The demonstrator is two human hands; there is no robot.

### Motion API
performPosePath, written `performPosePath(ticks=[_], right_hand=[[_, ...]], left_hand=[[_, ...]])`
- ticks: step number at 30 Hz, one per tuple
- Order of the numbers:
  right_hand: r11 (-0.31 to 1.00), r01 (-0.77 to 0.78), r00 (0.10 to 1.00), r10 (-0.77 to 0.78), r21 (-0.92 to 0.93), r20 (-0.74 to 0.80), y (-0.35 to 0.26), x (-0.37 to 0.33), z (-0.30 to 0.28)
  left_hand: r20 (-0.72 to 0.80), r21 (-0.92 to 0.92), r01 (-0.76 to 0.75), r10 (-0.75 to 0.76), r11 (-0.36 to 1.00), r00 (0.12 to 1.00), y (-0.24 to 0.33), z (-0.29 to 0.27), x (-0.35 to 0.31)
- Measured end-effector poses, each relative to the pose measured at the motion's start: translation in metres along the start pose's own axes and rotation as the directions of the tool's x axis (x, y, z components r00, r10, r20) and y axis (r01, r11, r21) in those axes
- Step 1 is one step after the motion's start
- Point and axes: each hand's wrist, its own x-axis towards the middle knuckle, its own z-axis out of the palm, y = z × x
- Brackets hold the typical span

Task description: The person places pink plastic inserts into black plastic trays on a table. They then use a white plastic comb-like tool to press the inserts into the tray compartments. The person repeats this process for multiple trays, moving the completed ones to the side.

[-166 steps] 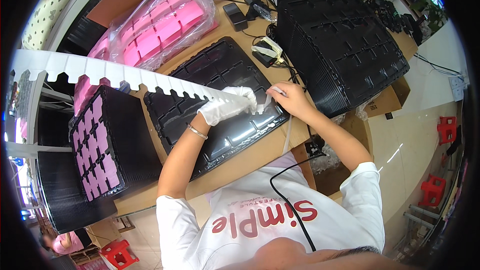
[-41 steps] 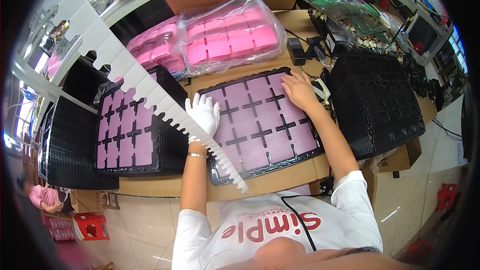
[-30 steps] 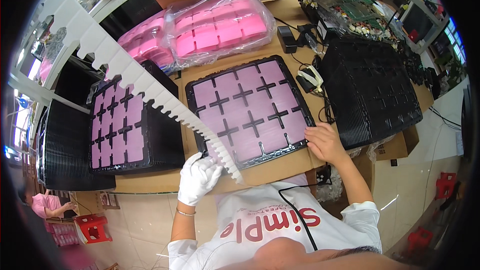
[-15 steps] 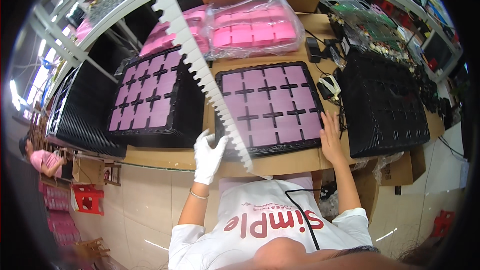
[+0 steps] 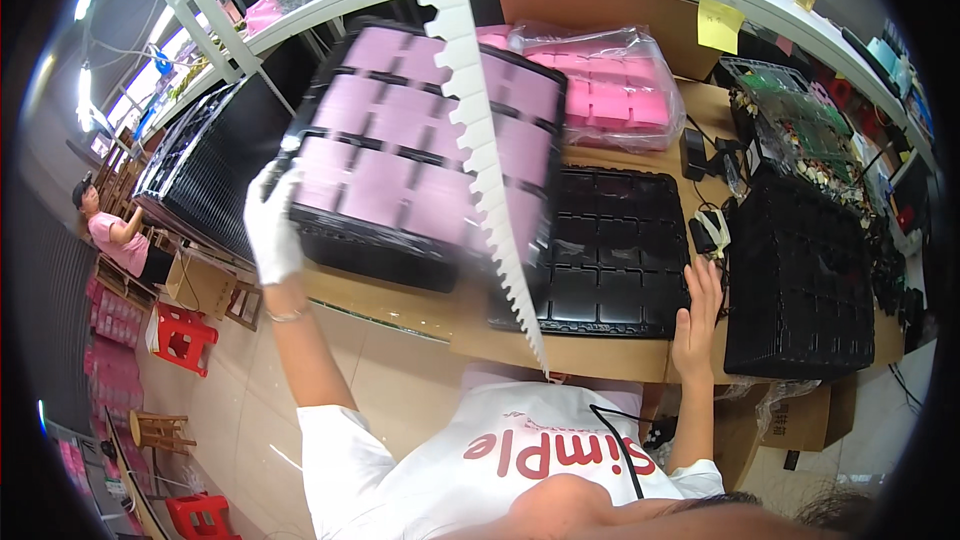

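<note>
My left hand (image 5: pixel 272 225), in a white glove, is closed on the left edge of a black tray (image 5: pixel 558 125) filled with purple-pink sheets (image 5: pixel 375 180). That tray is tilted and blurred by motion, over a black stack (image 5: pixel 380 262) on the left; whether it touches the stack I cannot tell. In front of me lies a black compartment tray (image 5: pixel 625 250) with no sheets in it. My bare right hand (image 5: pixel 697 315) rests at this tray's right edge, fingers straight. A white toothed strip (image 5: pixel 480 130) crosses the view and hides part of the filled tray.
Black tray stacks stand at the far left (image 5: pixel 205 170) and right (image 5: pixel 800 290). Pink foam pieces in a clear bag (image 5: pixel 620 90) lie behind, below a shelf. Adapters and cables (image 5: pixel 712 155) lie right of centre. A person (image 5: pixel 120 230) sits at far left.
The sheet-filled tray has moved from in front of me up and left, with my left hand on it, uncovering a black tray without sheets. My right hand stays by the right edge.
</note>
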Motion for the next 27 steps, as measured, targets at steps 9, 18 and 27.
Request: performPosePath(ticks=[9,18,27], right_hand=[[0.998,-0.061,0.995,0.062,-0.024,0.079,-0.012,0.000,0.014],[0.997,-0.036,0.997,0.041,-0.072,0.069,-0.026,0.009,0.014],[0.999,0.026,0.995,-0.029,0.035,0.096,-0.036,0.009,0.023]], left_hand=[[-0.009,-0.149,0.363,-0.369,0.920,0.930,-0.146,-0.121,0.114],[0.765,0.289,-0.494,0.112,0.820,0.634,-0.010,0.046,-0.020],[0.852,0.393,-0.784,0.130,0.481,0.507,-0.025,0.078,-0.063]])
